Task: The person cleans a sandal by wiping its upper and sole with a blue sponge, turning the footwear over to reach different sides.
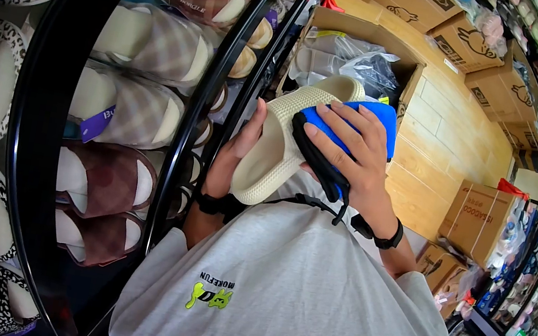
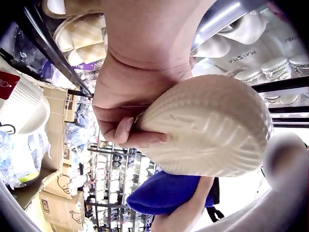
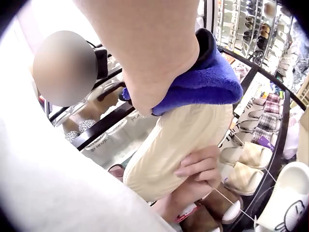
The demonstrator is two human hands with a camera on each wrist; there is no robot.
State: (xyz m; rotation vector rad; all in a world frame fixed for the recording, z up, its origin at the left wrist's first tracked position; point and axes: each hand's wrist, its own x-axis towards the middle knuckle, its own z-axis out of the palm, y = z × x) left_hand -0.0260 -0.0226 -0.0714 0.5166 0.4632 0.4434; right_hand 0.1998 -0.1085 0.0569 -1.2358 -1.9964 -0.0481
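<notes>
A cream slipper (image 1: pixel 266 143) with a textured surface is held up before the chest, tilted. My left hand (image 1: pixel 236 152) grips its side, the thumb along the upper edge; in the left wrist view the fingers (image 2: pixel 145 139) bend under the ridged sole (image 2: pixel 217 130). My right hand (image 1: pixel 356 158) holds a blue plush cloth (image 1: pixel 382 121) with black trim and a hanging black cord, its fingers spread over the top. That cloth lies against the slipper's strap side and hides part of it. In the right wrist view, the cloth (image 3: pixel 207 84) folds over the slipper's end.
Black-framed racks (image 1: pixel 46 95) of slippers stand close at the left, with plaid slippers (image 1: pixel 162 43) among them. Beyond the hands is an open carton (image 1: pixel 410 67) of bagged goods. More boxes (image 1: pixel 477 221) and shelves line the right, past the wooden floor (image 1: pixel 429 145).
</notes>
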